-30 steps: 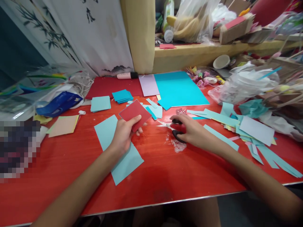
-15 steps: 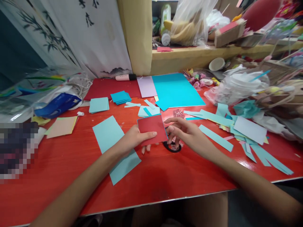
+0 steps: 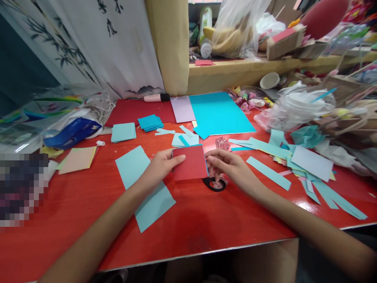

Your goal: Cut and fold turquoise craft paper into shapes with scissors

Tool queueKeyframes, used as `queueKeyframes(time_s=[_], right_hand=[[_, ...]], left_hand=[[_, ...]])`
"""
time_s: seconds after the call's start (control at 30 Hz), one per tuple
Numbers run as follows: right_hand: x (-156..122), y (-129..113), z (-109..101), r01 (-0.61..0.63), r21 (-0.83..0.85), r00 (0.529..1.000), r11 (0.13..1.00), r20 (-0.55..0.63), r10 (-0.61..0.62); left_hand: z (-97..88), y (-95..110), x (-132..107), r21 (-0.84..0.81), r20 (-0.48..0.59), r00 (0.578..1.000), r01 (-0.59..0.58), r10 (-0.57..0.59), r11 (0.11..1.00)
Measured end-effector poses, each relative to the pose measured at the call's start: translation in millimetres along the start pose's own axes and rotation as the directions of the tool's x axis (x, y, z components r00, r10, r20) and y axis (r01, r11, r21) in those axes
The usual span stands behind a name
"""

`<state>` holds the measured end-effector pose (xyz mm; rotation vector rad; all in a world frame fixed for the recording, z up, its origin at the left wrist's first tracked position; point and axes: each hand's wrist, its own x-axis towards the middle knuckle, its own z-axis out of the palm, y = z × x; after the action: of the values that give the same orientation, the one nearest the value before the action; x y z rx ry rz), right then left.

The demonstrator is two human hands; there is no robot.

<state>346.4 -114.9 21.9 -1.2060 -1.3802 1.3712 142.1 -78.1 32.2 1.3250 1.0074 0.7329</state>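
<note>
Red card (image 3: 190,163) pinched by both grips; scissors (image 3: 214,183) beneath, pale blue sheet (image 3: 143,184) alongside.

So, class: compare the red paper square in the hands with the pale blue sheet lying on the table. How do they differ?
The red square is held up by the left hand and right hand; the pale blue sheet lies flat on the table. The red square is smaller and squarish; the pale blue sheet is larger and oblong. Both are plain coloured paper.

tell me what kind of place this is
Probably a home craft or paper-work table. Cut paper strips and paper sheets litter the red table, scissors lie there, and both hands hold a red paper square.
</note>
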Motion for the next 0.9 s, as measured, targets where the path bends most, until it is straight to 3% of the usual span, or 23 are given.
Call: queueKeyframes(time_s=[0.13, 0.27, 0.37, 0.5, 0.63, 0.7, 0.9], right_hand=[[6.3, -3.5, -15.7, 0.148, -0.273, 0.965, 0.951, -0.171, -0.199], [12.5, -5.4, -27.8, 0.183, -0.546, 0.936, 0.818, -0.158, -0.315], [28.6, -2.6, -32.6, 0.181, -0.732, 0.938, 0.657, -0.073, -0.339], [68.7, 2.7, -34.0, 0.128, -0.933, 0.928, 0.338, -0.008, -0.374], [101.9, 3.0, -26.0, -0.013, -0.999, 0.972, 0.03, -0.019, -0.233], [108.6, 0.9, -19.7, -0.023, -0.997, 0.987, -0.075, -0.01, -0.16], [106.5, -17.6, -2.6, 0.043, -0.988, 0.986, -0.15, 0.066, -0.155]], left_hand=[[-30.4, 9.9, 3.1, 0.206, 0.008, 0.986, 0.161, -0.167, 0.965], [-50.1, 13.2, 5.1, 0.444, -0.041, 0.977, 0.207, -0.211, 0.872], [-51.2, 10.7, 6.8, 0.562, -0.058, 0.979, 0.193, -0.194, 0.805], [-48.0, 7.1, 9.8, 0.65, -0.034, 0.977, 0.182, -0.211, 0.737], [-48.5, 7.1, 11.5, 0.668, 0.005, 0.974, 0.166, -0.228, 0.725], [-48.8, 7.8, 11.9, 0.656, 0.02, 0.973, 0.162, -0.232, 0.737], [-48.7, 5.9, 12.8, 0.606, 0.027, 0.97, 0.177, -0.242, 0.776]])
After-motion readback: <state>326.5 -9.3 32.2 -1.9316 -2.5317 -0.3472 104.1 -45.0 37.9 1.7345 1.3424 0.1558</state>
